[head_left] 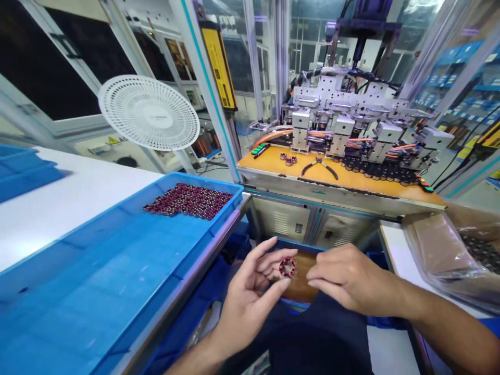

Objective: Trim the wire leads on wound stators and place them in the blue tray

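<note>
A small ring-shaped wound coil [287, 267], dark with red windings, is held by its edge between the thumb and fingers of my left hand [250, 297]. Its round opening faces me, and fine wire ends seem to stick out at its right side. Just to the right, my right hand [347, 276] is closed, thumb pressed to the forefinger; whether a thin wire lies in that pinch is too small to make out. Below both hands is a brown surface [307, 265] inside a blue-edged tray.
On my left a long blue tray [89, 260] holds many similar coils [191, 200] at its far end. Ahead, a machine [351, 120] stands over an orange worktop [265, 165] with pliers [319, 165] and black parts [378, 172]. A plastic-lined box [433, 255] stands right; a white fan [150, 112] rises left.
</note>
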`<state>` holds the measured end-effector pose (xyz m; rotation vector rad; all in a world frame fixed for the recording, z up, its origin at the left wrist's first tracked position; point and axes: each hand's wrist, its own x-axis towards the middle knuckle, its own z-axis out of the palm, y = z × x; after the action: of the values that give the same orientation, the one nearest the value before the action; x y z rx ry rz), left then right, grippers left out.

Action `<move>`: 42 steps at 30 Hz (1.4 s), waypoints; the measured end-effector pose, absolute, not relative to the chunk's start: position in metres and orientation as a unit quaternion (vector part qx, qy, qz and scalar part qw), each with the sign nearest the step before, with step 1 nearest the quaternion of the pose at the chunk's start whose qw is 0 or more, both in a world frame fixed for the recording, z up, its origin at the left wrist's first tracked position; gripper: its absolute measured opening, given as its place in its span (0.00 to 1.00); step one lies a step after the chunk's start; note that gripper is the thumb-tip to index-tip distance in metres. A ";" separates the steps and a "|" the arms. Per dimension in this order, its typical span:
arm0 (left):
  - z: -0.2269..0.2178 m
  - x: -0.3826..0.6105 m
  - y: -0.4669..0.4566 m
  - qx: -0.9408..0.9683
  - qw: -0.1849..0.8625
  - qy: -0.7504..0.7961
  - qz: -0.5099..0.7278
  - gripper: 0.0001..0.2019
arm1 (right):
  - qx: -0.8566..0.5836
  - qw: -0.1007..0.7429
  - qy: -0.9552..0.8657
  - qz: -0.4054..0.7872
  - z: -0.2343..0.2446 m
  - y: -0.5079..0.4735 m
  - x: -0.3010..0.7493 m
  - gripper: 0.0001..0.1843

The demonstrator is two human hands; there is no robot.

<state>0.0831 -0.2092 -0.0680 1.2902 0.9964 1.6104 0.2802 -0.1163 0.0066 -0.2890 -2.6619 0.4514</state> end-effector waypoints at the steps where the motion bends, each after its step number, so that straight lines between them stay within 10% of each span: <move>1: -0.068 0.085 -0.204 0.493 0.434 0.387 0.647 0.31 | -0.117 0.203 -0.950 0.208 0.007 -0.117 0.282 0.14; 22: -0.080 0.097 -0.153 0.545 0.324 0.332 0.699 0.37 | -0.286 0.327 -0.509 0.743 -0.047 -0.102 0.252 0.20; 36: -0.082 0.088 -0.158 0.526 0.418 0.330 0.663 0.34 | -0.298 0.358 -0.462 0.755 -0.056 -0.115 0.255 0.18; 42: -0.081 0.085 -0.157 0.445 0.549 0.312 0.635 0.17 | -0.310 0.395 -0.398 0.768 -0.069 -0.130 0.258 0.17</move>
<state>0.0845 -0.1571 -0.0809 1.0531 0.7391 1.5048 0.2584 -0.1299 -0.0691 -0.7853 -1.0085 1.9468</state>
